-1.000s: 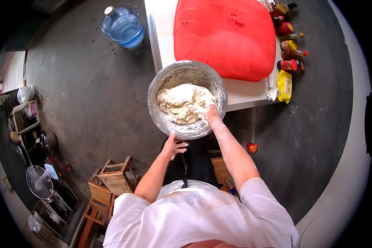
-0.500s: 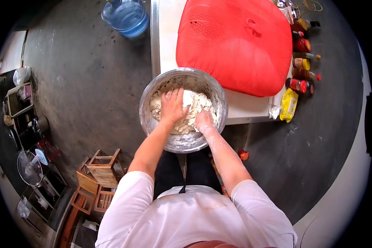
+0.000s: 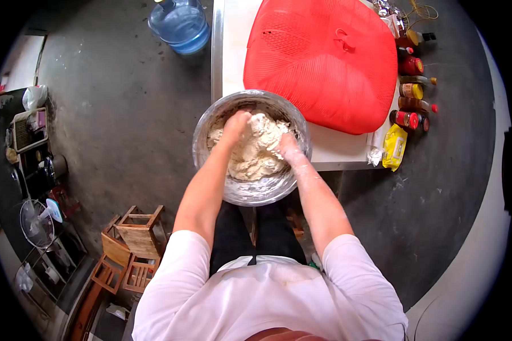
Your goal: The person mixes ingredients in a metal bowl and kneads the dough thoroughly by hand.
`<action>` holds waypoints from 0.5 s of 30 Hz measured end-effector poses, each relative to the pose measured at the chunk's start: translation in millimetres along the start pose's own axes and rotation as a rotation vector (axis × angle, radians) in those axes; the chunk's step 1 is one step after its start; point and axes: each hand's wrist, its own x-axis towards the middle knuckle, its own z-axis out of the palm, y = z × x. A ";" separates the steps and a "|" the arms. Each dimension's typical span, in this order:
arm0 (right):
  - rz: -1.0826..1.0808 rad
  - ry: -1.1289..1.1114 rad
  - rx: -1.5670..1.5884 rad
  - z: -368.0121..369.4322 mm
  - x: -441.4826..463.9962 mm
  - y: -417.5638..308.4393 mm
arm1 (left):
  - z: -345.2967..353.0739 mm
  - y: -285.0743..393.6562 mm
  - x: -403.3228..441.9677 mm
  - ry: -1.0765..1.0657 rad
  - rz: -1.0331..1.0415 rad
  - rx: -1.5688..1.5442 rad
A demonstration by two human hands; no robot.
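A round metal bowl [image 3: 257, 195] holds a lumpy mass of pale dough [image 3: 255, 153], with flour smeared on the bowl's inner wall. My left hand [image 3: 238, 123] reaches into the far left of the bowl, its fingers curled down and hidden between dough and wall. At the bowl's right side, my right hand [image 3: 288, 145] presses into the dough's edge, its flour-coated fingers sunk out of sight.
A big red mesh cover [image 3: 324, 68] lies on the white table [image 3: 333, 149] beyond the bowl. Bottles and jars [image 3: 411, 91] and a yellow packet [image 3: 393, 146] line the right. A blue water jug [image 3: 182, 28] stands left; wooden stools [image 3: 142, 236] stand lower left.
My left hand came from outside the bowl onto the dough, then slid to its far left edge. My right hand stays at the dough's right side. The view has shifted.
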 end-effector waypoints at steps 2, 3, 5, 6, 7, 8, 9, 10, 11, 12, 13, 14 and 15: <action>-0.128 0.052 0.194 -11.2 -3.0 1.1 | -12.0 1.7 -6.4 -0.057 -0.035 -0.690; -0.214 0.057 0.228 -19.6 -9.6 -1.8 | -17.3 3.4 -9.6 -0.059 -0.035 -0.685; -0.296 0.053 0.647 7.8 -10.5 -1.8 | -27.9 13.7 -9.5 -0.199 -0.075 -0.548; -0.438 0.075 0.547 -6.3 -35.9 -14.7 | -37.7 31.3 -12.6 -0.244 -0.122 0.057; -0.579 0.110 0.452 -22.8 -63.0 -30.3 | -35.9 35.7 -19.8 -0.296 -0.138 0.271; -0.599 0.121 0.521 -12.6 -77.0 -27.4 | -33.7 47.5 -37.8 -0.181 -0.127 0.435; -0.615 0.133 0.593 -2.4 -88.2 -25.3 | -33.6 59.5 -58.9 -0.068 -0.115 0.600; -0.515 0.051 0.725 -6.4 -106.6 -33.4 | -37.7 59.5 -72.6 -0.004 0.081 0.660; -0.414 -0.031 0.852 -12.4 -120.6 -42.1 | -27.7 43.6 -79.6 -0.008 0.076 0.661; -0.572 0.029 0.740 -6.9 -121.6 -39.7 | -8.9 16.5 -82.7 0.192 0.280 0.561; -0.580 0.036 0.612 0.5 -119.7 -35.2 | 6.5 -5.4 -87.4 0.389 0.476 0.453; -0.583 0.081 0.405 12.4 -116.6 -29.7 | 17.4 -17.1 -93.1 0.386 0.466 0.456; -0.583 0.128 0.195 30.4 -111.8 -21.0 | 27.7 -25.0 -96.5 0.439 0.455 0.344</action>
